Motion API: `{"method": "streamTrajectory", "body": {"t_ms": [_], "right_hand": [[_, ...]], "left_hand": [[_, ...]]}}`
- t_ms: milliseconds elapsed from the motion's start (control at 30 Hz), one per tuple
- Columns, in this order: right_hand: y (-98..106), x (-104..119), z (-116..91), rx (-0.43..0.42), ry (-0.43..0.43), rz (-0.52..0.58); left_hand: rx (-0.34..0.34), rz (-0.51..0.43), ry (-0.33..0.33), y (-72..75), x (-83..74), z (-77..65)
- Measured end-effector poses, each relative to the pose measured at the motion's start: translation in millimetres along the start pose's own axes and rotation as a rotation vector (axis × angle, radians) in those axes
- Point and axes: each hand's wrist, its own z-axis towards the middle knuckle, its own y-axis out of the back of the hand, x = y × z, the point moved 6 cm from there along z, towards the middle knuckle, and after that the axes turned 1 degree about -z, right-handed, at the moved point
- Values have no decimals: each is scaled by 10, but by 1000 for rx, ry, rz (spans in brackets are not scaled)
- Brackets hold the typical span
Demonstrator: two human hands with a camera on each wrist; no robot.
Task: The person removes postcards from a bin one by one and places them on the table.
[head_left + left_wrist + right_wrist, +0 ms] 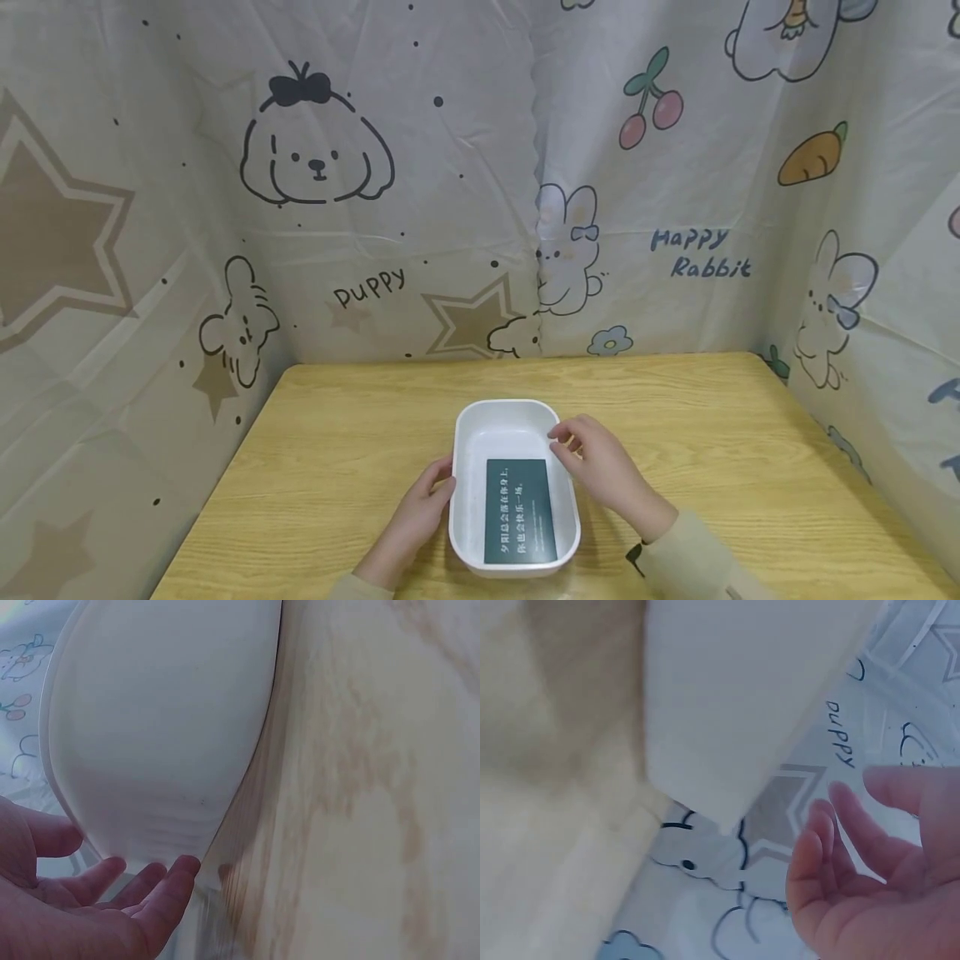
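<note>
A white rectangular tub (468, 442) with rounded corners stands on the table. Flat inside it lies a dark green card (517, 512) printed with white Chinese characters. My left hand (420, 508) is at the tub's left side, its fingertips touching the outer wall (165, 750) and the thumb near the rim. Near the right rim, toward the back, my right hand (603, 467) hovers with loosely bent fingers and nothing between them. The right wrist view shows that hand (870, 877) apart from the tub's wall (727, 705).
A yellow wood-grain table (345, 425) carries the tub near its front. Pale curtains (450, 183) printed with cartoon animals hang behind it and along both sides. Light sleeves (697, 558) cover the forearms.
</note>
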Motion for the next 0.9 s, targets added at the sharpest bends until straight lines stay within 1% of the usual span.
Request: {"method": "streamTrajectory", "body": {"t_ms": [167,267,367,467,533,667,800,900], "right_hand": [[-48,171,94,65,93,-104],[-118,241,134,122,152,-172],[-202,272,156,188,189,-221],[-285,269,165,245,201,-239],[-332,267,168,267,214,-251],[-405,261,179,287,228,-280],[-455,240,196,318,202,-292],[-478,240,207,332,200,-310]], "left_hand": [[-2,6,7,-3,-3,-3],[1,5,11,-2,2,-3],[7,4,9,-2,7,-4],[11,7,6,-1,14,-6],[12,7,4,0,18,-9],[7,4,6,7,22,-18],[-1,-8,11,19,19,-30],[-5,-21,6,27,18,-34]]}}
